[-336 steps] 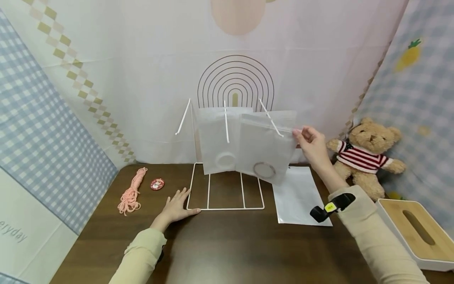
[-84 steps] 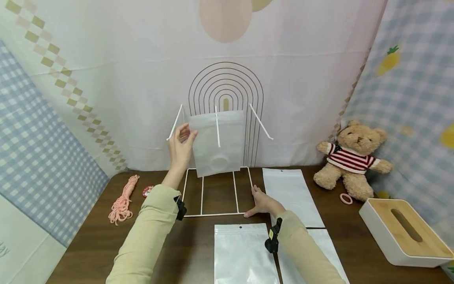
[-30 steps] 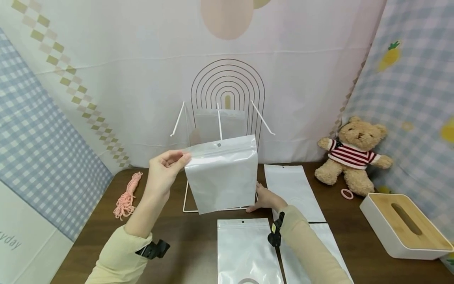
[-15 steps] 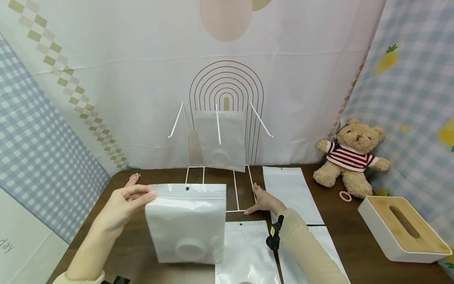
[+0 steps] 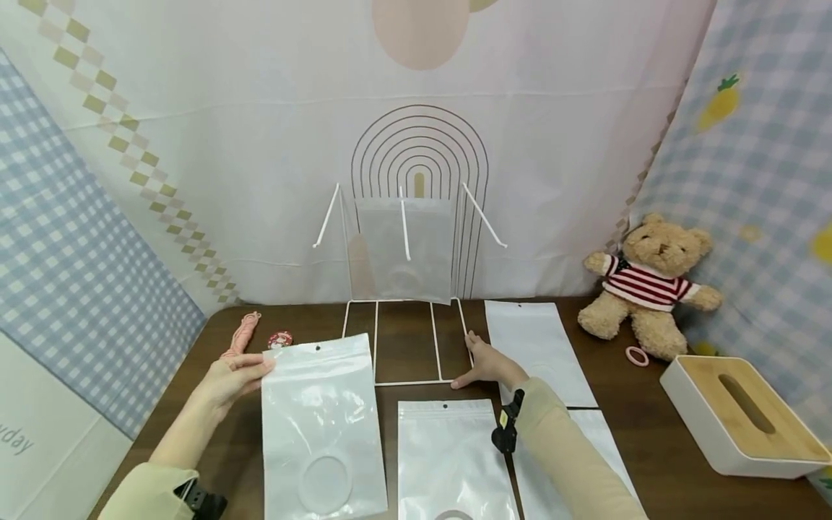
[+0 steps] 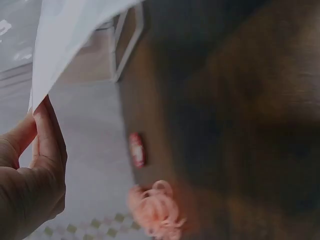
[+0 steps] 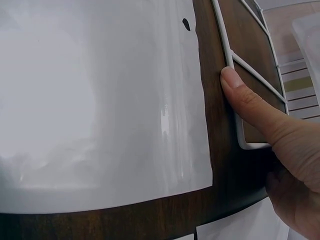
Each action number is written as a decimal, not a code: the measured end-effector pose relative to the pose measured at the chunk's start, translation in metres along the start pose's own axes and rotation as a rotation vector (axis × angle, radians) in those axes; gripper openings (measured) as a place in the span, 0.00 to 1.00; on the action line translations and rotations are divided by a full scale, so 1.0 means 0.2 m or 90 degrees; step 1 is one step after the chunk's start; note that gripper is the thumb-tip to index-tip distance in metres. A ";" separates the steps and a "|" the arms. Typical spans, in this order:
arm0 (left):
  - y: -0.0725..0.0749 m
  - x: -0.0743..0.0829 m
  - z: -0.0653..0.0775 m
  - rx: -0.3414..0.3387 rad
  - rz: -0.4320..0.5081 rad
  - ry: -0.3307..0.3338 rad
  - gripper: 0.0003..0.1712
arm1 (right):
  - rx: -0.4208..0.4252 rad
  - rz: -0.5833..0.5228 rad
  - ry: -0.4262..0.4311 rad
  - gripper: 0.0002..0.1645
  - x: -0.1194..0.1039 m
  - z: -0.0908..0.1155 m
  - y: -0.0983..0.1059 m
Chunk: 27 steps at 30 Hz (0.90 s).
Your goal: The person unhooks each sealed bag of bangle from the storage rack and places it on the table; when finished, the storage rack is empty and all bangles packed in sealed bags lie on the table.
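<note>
My left hand (image 5: 227, 383) pinches the upper left corner of a white zip bag (image 5: 321, 419). The bag is in front of the rack, slightly tilted, and a round shape shows in its lower part. In the left wrist view, thumb and fingers hold the edge of that bag (image 6: 65, 37). My right hand (image 5: 489, 363) rests on the right front corner of a white wire display rack (image 5: 409, 383); the right wrist view shows its thumb lying along the front bar. Another zip bag (image 5: 429, 253) hangs at the rack's middle hook.
Zip bags lie on the table: one in front (image 5: 445, 448), one at the right (image 5: 536, 339), one partly under the right forearm (image 5: 591, 433). Pink cord (image 5: 243, 334) and a red badge (image 5: 280, 339) are left; a pink ring (image 5: 636, 356), teddy bear (image 5: 650, 289) and tissue box (image 5: 689, 426) right.
My left hand has drawn a zip bag off the middle hook and carried it forward, down and left, to above the table. The right hand has stayed at the rack's corner.
</note>
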<state>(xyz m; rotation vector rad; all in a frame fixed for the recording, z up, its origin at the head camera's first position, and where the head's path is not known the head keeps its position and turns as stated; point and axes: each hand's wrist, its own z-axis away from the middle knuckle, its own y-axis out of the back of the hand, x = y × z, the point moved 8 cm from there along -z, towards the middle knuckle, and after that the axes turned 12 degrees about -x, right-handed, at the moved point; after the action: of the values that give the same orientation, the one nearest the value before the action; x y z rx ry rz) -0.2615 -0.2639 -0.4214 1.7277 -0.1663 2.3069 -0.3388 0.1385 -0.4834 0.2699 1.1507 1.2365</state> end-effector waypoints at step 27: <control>-0.28 -0.23 -0.06 0.077 -0.407 0.071 0.07 | 0.005 -0.019 0.008 0.69 0.01 -0.01 0.00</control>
<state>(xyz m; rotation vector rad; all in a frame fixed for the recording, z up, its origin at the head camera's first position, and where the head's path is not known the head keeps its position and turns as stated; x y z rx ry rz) -0.2459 -0.2139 -0.4716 1.4166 0.4854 1.9447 -0.3398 0.1399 -0.4861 0.2504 1.1661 1.2092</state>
